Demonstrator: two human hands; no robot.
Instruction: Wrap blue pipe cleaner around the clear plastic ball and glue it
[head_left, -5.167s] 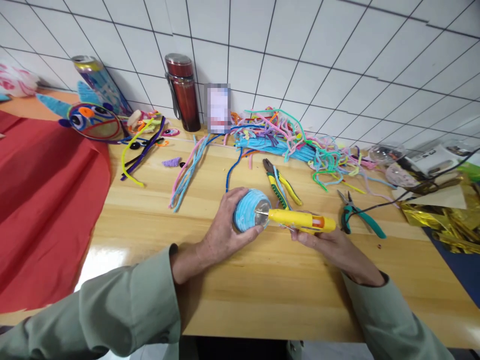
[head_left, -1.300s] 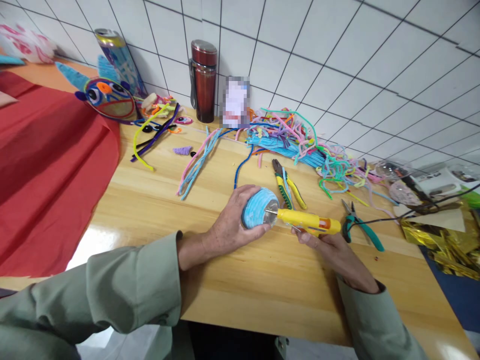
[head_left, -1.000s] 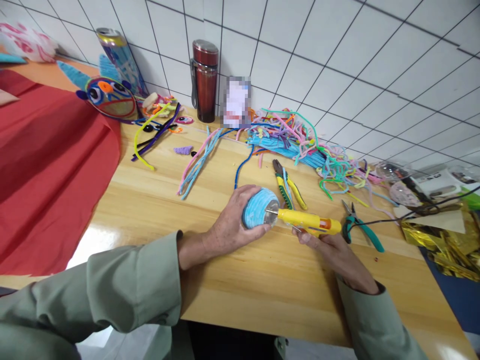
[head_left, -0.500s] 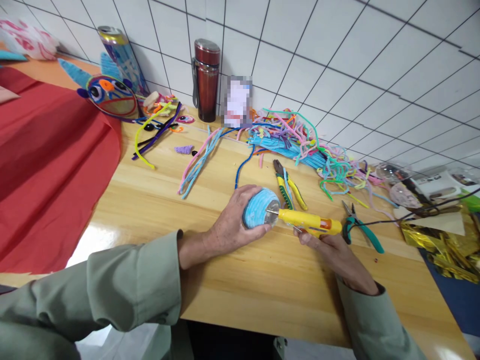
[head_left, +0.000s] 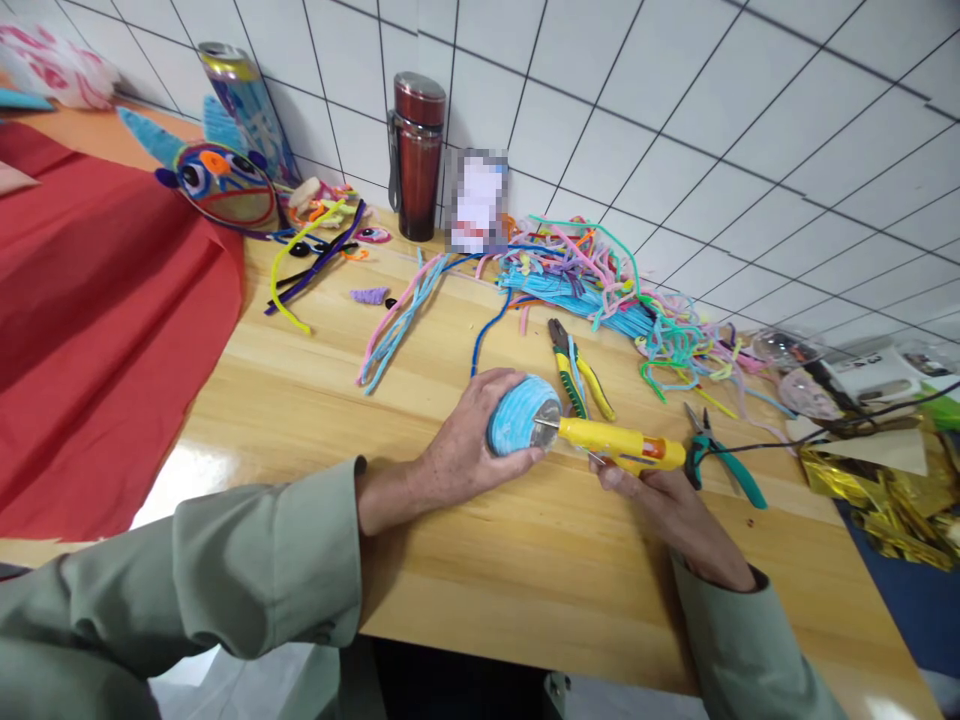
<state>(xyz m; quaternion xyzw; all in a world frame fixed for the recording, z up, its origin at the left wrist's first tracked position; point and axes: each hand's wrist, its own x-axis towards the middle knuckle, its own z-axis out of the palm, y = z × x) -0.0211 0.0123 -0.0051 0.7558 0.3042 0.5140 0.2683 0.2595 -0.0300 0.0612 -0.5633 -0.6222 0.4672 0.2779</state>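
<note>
My left hand (head_left: 474, 430) is closed round a ball wrapped in light blue pipe cleaner (head_left: 517, 420), its bare greyish end turned to the right. In my right hand (head_left: 660, 505) is a yellow hot glue gun (head_left: 619, 441), held by the handle, with its metal nozzle at the bare end of the ball. Whether glue is flowing cannot be made out. Just behind the glue gun lie yellow-and-green pliers (head_left: 574, 372) with a bit of light blue pipe cleaner across them. Teal-handled pliers (head_left: 724, 455) rest to the right of it.
A heap of coloured pipe cleaners (head_left: 577, 285) lies along the tiled wall, near a red flask (head_left: 418, 160) and a phone (head_left: 478, 203). At left stand a decorated owl-like piece (head_left: 225, 190), a can (head_left: 247, 110) and red cloth (head_left: 112, 320). A black cord (head_left: 847, 428) crosses the right side.
The view has shifted very slightly. Both hands, the ball and the glue gun keep almost the same position, nozzle still at the bare end.
</note>
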